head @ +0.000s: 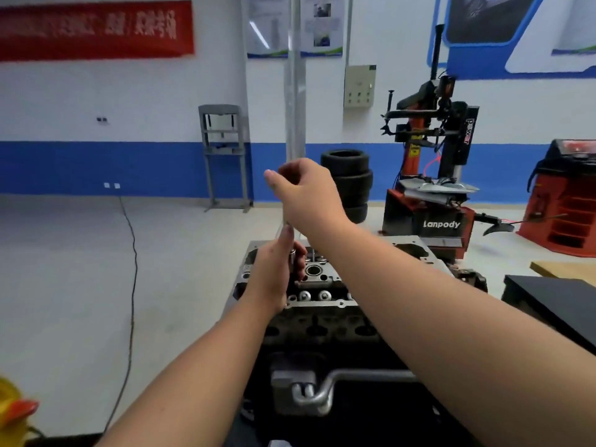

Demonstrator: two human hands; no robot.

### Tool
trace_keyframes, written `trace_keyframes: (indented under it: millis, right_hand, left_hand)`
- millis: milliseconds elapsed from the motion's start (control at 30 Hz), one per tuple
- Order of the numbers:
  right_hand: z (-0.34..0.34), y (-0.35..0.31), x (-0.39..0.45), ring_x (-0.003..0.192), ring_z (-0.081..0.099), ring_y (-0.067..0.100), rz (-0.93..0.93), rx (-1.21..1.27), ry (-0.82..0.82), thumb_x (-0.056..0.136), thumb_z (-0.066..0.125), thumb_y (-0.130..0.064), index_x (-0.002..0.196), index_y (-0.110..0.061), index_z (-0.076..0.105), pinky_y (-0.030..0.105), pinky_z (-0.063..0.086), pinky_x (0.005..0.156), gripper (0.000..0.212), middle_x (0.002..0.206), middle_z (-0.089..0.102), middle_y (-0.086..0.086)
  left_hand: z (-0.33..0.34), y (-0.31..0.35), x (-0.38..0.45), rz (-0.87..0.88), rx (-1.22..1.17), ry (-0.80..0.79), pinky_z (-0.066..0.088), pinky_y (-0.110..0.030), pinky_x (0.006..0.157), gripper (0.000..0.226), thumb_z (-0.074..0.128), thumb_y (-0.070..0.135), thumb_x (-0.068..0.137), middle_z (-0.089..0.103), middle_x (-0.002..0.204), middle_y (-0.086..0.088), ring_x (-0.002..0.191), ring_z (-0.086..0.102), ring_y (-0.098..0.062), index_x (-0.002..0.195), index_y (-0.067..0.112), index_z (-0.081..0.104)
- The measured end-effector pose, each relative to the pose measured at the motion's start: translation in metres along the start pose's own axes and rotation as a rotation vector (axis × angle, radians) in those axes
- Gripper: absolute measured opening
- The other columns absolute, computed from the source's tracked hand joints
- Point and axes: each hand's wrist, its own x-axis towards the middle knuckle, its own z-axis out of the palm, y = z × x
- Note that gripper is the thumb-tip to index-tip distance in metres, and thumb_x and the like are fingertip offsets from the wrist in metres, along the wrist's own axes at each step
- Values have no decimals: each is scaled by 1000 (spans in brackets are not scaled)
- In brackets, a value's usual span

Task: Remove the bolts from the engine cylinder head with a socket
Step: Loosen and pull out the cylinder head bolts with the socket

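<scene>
Workshop floor, pale and bare, runs back to a white wall with a blue band; a stack of tyres (350, 185) and a tyre changer (432, 175) stand at 1 o'clock. Low at centre sits the engine cylinder head (322, 285). At its 10 o'clock corner the left hand (274, 272) curls round a shiny socket (293, 253) standing upright. Above it, at 12 o'clock, the right hand (306, 188) is clenched on the top of a thin extension bar (284, 221) that runs down to the socket. Bolts cannot be made out.
</scene>
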Motion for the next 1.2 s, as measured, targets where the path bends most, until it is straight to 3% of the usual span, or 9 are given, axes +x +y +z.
trace_keyframes:
  millis: [133, 367, 467, 533, 600, 700, 900, 1100, 1200]
  right_hand:
    - [5, 19, 2, 92, 72, 18, 18, 132, 32, 94, 69, -33, 108, -13, 63, 43, 59, 88, 26, 92, 74, 2]
    - [4, 31, 6, 83, 75, 19, 89, 570, -152, 101, 60, -23, 105, -8, 65, 34, 60, 78, 16, 92, 77, 4]
    - [-1, 31, 7, 82, 72, 21, 193, 695, -225, 104, 53, -28, 106, -9, 65, 38, 54, 78, 22, 96, 77, 7]
    - [4, 29, 6, 77, 72, 18, 224, 581, -192, 105, 46, -37, 107, -11, 63, 39, 54, 80, 32, 90, 77, 5]
    - [14, 25, 1, 73, 70, 12, 208, 403, -135, 103, 43, -51, 107, -16, 62, 39, 55, 80, 40, 87, 76, 1]
    - [28, 24, -5, 69, 61, 11, 132, 277, -47, 100, 48, -56, 98, -18, 62, 38, 53, 77, 40, 81, 65, -4]
    - [19, 25, 4, 49, 32, 13, 244, 615, -193, 102, 44, -35, 76, -15, 56, 31, 30, 54, 35, 54, 38, -3]
    - [19, 21, 1, 59, 49, 16, 286, 402, -112, 101, 44, -41, 89, -15, 58, 33, 41, 62, 31, 65, 55, 0]
    - [22, 14, 3, 64, 54, 15, 276, 430, 14, 99, 46, -26, 86, -16, 60, 28, 46, 59, 21, 65, 59, -2]
  left_hand:
    - [0, 4, 0, -37, 61, -11, 47, -28, 50, 62, 55, 79, 89, 59, 66, -5, 56, 54, -18, 67, 23, 67]
    - [-30, 5, -11, 7, 203, -222, 56, -38, 80, 42, 40, 52, 101, 74, 99, -3, 87, 68, -20, 115, 22, 66]
    - [-30, 2, -12, 58, 244, -160, 59, -46, 88, 31, 48, 42, 101, 76, 95, 3, 86, 73, -18, 113, 22, 68]
    - [-30, 1, -11, 68, 223, -105, 58, -52, 97, 19, 57, 37, 102, 77, 93, 1, 87, 75, -19, 105, 24, 71]
    - [-30, 2, -11, 85, 225, -51, 58, -53, 94, 15, 72, 42, 91, 77, 87, -5, 84, 74, -22, 93, 27, 72]
    - [-25, 5, -12, 118, 281, 10, 55, -56, 79, 44, 77, 56, 68, 72, 82, -10, 77, 67, -25, 90, 20, 66]
    - [-30, 1, -13, 36, 215, -162, 54, -38, 83, 40, 45, 60, 97, 76, 103, -5, 94, 73, -23, 102, 32, 74]
    - [-30, -1, -11, 92, 227, -77, 57, -42, 83, 24, 55, 47, 102, 77, 90, 3, 87, 75, -16, 97, 31, 73]
    - [-27, -1, -10, 132, 255, 14, 49, -29, 62, 29, 74, 54, 81, 67, 73, 6, 64, 58, -10, 85, 28, 63]
